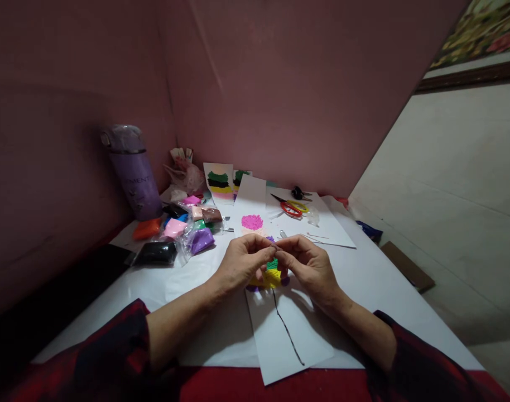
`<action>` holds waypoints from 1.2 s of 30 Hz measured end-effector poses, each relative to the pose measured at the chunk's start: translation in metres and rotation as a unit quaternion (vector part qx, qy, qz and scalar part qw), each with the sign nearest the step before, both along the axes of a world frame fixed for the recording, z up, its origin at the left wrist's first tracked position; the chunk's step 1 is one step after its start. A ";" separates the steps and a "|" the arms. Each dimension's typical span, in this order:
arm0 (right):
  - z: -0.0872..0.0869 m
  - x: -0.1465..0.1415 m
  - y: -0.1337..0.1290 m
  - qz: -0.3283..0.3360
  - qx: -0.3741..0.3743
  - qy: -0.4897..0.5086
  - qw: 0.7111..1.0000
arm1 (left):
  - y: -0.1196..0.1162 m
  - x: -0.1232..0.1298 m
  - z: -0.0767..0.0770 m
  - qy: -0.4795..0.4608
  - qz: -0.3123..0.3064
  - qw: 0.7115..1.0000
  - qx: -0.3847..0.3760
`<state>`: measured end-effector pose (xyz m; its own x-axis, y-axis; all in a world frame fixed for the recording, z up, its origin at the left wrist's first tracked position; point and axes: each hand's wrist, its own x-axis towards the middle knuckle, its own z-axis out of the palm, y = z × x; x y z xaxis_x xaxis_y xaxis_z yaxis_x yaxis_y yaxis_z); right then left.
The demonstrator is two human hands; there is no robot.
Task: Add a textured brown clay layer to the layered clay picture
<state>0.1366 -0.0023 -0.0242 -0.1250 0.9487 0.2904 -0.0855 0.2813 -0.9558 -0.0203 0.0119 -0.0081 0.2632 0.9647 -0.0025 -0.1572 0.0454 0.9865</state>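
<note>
My left hand and my right hand meet over a white card. Thumbs and forefingers are pinched together, fingertips touching. What they pinch is too small to make out; a hint of purple shows just behind it. On the card below my hands lies a shape in yellow, green and purple clay, partly hidden by my fingers. A thin dark line runs down the card from it. Beyond my hands, a round pink clay patch sits on white paper.
Bagged clay packets, among them a black one and a purple one, lie at the left near a purple bottle. Red scissors and yellow-handled scissors lie at the back. Striped cards stand near the wall.
</note>
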 end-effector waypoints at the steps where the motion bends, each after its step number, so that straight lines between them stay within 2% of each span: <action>1: 0.000 0.000 0.000 0.000 -0.005 -0.006 1.000 | 0.000 0.001 0.001 0.008 0.003 1.000 -0.003; 5: 0.003 0.002 0.002 -0.015 -0.018 -0.017 1.000 | -0.001 0.002 0.002 0.013 0.029 0.999 -0.020; 10: 0.002 0.005 0.007 -0.091 -0.035 0.003 0.995 | 0.002 0.000 -0.004 -0.063 0.083 0.994 -0.015; 13: 0.000 0.005 0.010 -0.102 -0.056 0.015 0.993 | 0.002 -0.002 -0.005 -0.094 0.095 0.991 -0.029; 18: 0.000 0.003 0.010 -0.084 -0.038 0.002 0.996 | 0.001 -0.002 -0.005 -0.082 0.029 0.996 -0.035; 25: 0.002 0.000 0.004 -0.045 -0.010 -0.025 0.999 | -0.002 -0.001 -0.004 -0.050 -0.028 0.996 -0.073; 31: 0.001 0.002 0.002 -0.008 0.009 -0.031 0.999 | 0.000 -0.001 -0.003 -0.039 -0.012 0.998 -0.047; 36: 0.001 0.002 0.001 0.013 -0.004 -0.026 1.000 | 0.000 -0.001 -0.004 -0.013 -0.010 1.000 -0.027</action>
